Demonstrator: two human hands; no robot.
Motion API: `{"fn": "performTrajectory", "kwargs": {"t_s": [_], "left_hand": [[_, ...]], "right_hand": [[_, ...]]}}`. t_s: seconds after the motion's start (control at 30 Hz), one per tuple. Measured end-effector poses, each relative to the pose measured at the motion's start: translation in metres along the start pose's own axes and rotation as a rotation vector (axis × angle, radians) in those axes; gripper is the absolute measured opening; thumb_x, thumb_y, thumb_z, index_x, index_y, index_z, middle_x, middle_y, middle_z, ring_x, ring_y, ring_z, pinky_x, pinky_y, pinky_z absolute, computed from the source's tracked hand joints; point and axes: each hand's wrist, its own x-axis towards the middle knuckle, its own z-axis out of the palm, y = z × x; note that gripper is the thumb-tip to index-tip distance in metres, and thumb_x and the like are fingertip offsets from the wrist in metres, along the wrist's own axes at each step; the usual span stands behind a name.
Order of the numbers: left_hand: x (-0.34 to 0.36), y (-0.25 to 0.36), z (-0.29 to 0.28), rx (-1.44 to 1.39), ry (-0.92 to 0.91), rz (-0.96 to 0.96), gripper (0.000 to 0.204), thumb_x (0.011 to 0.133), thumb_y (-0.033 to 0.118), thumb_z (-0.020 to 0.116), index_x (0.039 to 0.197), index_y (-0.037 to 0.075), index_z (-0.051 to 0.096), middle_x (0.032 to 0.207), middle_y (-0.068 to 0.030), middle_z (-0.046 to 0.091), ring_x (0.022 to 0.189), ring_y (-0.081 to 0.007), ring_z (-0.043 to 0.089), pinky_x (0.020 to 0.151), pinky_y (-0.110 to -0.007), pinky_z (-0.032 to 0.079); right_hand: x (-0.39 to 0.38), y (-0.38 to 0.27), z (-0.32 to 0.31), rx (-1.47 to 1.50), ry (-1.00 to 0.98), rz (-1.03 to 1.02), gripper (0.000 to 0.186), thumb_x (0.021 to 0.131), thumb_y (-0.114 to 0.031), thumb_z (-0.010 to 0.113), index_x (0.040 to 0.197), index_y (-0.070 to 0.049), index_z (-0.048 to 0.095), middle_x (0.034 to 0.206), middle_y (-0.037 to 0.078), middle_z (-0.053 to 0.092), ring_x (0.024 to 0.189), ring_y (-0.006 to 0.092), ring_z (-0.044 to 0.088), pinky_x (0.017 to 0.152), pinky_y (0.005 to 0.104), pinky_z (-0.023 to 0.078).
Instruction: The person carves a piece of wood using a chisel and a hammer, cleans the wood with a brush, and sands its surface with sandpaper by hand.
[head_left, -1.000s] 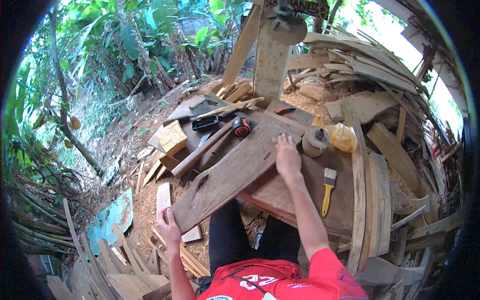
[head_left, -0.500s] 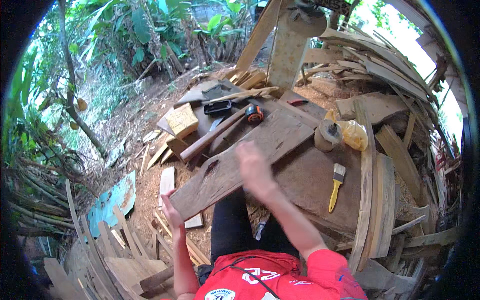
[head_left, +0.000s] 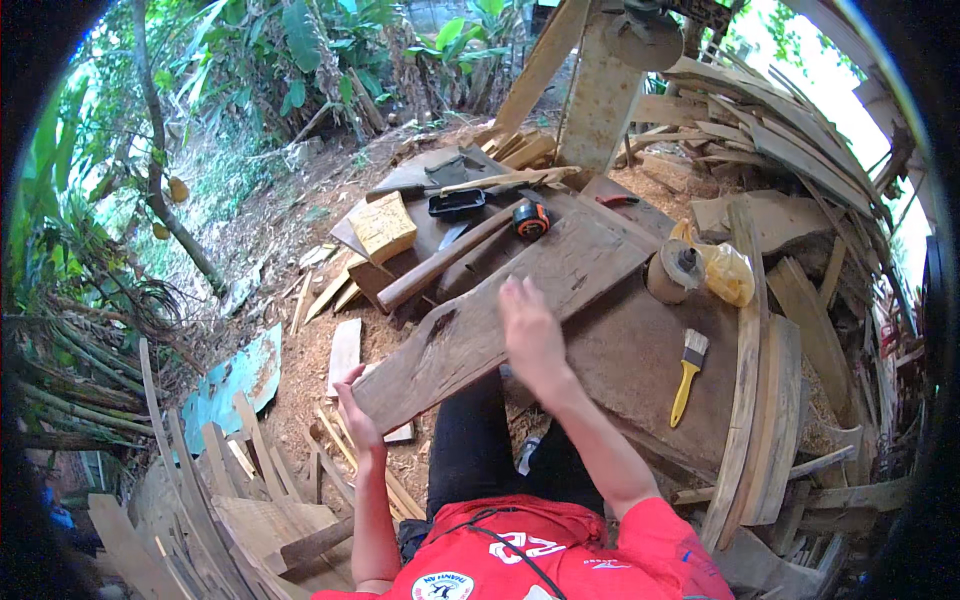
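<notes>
A weathered, cracked plank (head_left: 590, 255) lies slanting across the brown workbench (head_left: 630, 380), its near end jutting out over my legs. My left hand (head_left: 362, 418) grips that end at the left. My right hand (head_left: 532, 335) is open, slightly blurred, with fingers stretched over the plank's middle; exact contact is hard to tell. Beyond the plank are a black-and-orange tape measure (head_left: 531, 222), a long wooden bar (head_left: 430, 275), a black plastic tray (head_left: 456, 203) and a pale yellow block (head_left: 385, 230). To its right sit a cylindrical object (head_left: 670, 278), a yellow plastic bag (head_left: 728, 275) and a yellow-handled paintbrush (head_left: 688, 375).
A red-handled tool (head_left: 617, 200) lies at the back. Long boards (head_left: 750, 420) line the bench's right side. An upright post (head_left: 600, 100), stacked scrap wood (head_left: 760, 140), loose strips lower left (head_left: 240, 480) and a turquoise sheet (head_left: 235, 380) surround the bench, with plants behind.
My right hand has slid from the plank's far end back to its middle. My left hand keeps hold of the near end. The whole scene shifts slightly rightward and up in view.
</notes>
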Motion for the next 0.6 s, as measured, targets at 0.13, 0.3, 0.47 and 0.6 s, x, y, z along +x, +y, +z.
{"fn": "performTrajectory", "kwargs": {"t_s": [0.13,0.3,0.47,0.6], "left_hand": [[-0.001,-0.001,-0.011,0.135,0.03,0.072,0.053,0.111,0.045,0.036,0.131,0.002,0.059,0.126,-0.0112,0.06,0.122,-0.0219,0.052,0.11,-0.035,0.036],[-0.002,0.002,0.002,0.289,0.127,0.184,0.036,0.107,0.028,0.055,0.126,-0.001,0.061,0.122,-0.0114,0.062,0.118,-0.0216,0.054,0.107,-0.035,0.038],[0.001,-0.001,-0.014,0.381,0.053,0.117,0.035,0.106,0.031,0.057,0.122,0.0,0.063,0.113,-0.0103,0.065,0.107,-0.0197,0.058,0.101,-0.034,0.044],[0.002,-0.001,-0.006,0.337,0.044,0.15,0.035,0.106,0.033,0.057,0.119,0.001,0.064,0.106,-0.0087,0.067,0.101,-0.0176,0.059,0.096,-0.033,0.046]], "right_hand": [[-0.041,-0.026,0.002,0.196,-0.148,-0.202,0.041,0.095,-0.006,0.049,0.134,0.001,0.058,0.143,0.022,0.056,0.137,0.0401,0.049,0.117,0.0457,0.037],[0.006,0.061,-0.059,0.007,0.001,0.232,0.034,0.096,-0.01,0.05,0.126,0.006,0.054,0.124,0.028,0.06,0.12,0.0419,0.055,0.106,0.0474,0.045],[-0.039,0.004,-0.015,0.171,-0.046,-0.318,0.036,0.096,-0.007,0.051,0.129,0.002,0.06,0.137,0.022,0.059,0.127,0.0407,0.056,0.111,0.0453,0.044],[-0.006,0.078,-0.065,0.142,-0.013,0.164,0.037,0.095,-0.003,0.045,0.129,0.004,0.06,0.128,0.021,0.063,0.126,0.0384,0.056,0.112,0.0458,0.042]]}}
